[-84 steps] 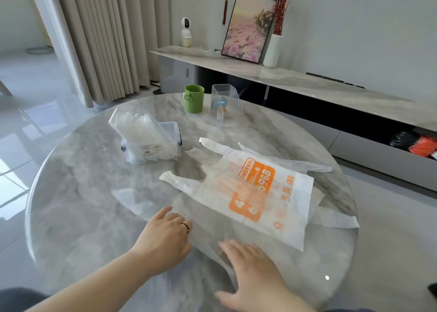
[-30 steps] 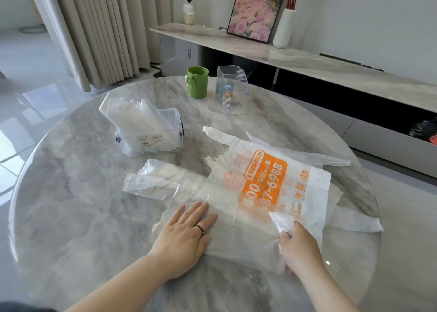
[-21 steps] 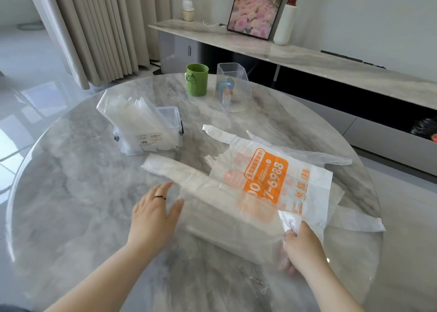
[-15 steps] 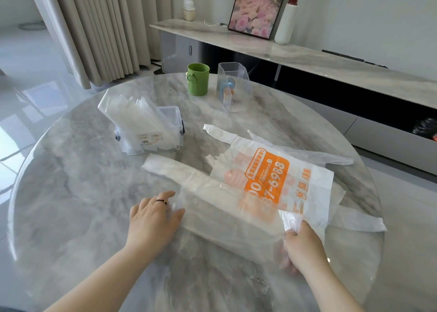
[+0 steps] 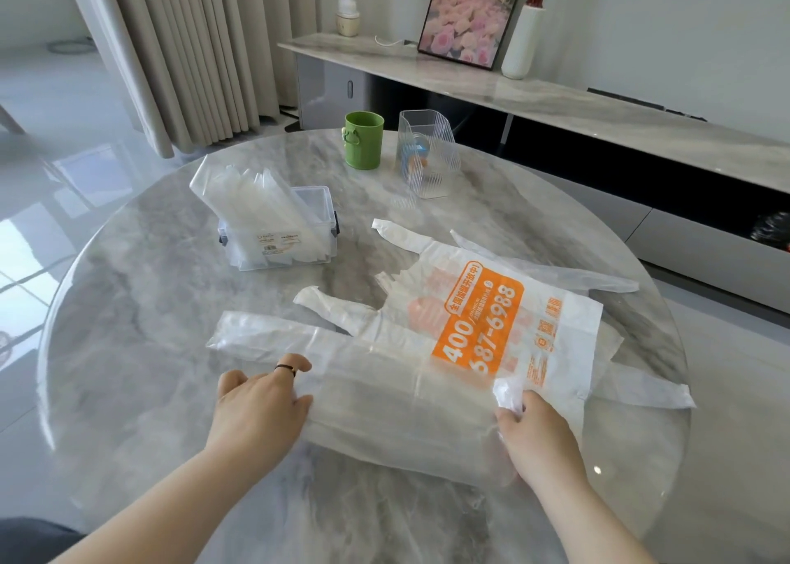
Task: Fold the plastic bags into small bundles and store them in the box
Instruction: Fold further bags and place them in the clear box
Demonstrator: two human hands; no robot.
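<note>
I am in a home, in what looks like a living room. Pleated beige curtains (image 5: 184, 50) hang to a glossy tiled floor (image 5: 51, 135). Along the wall runs a low marble-topped cabinet (image 5: 555, 101) carrying 1 framed picture of pink roses (image 5: 468, 11), 1 white vase (image 5: 522, 41) and 1 small indoor camera (image 5: 347, 1). The round marble tabletop (image 5: 141, 328) before me bears a green cup (image 5: 363, 146).
</note>
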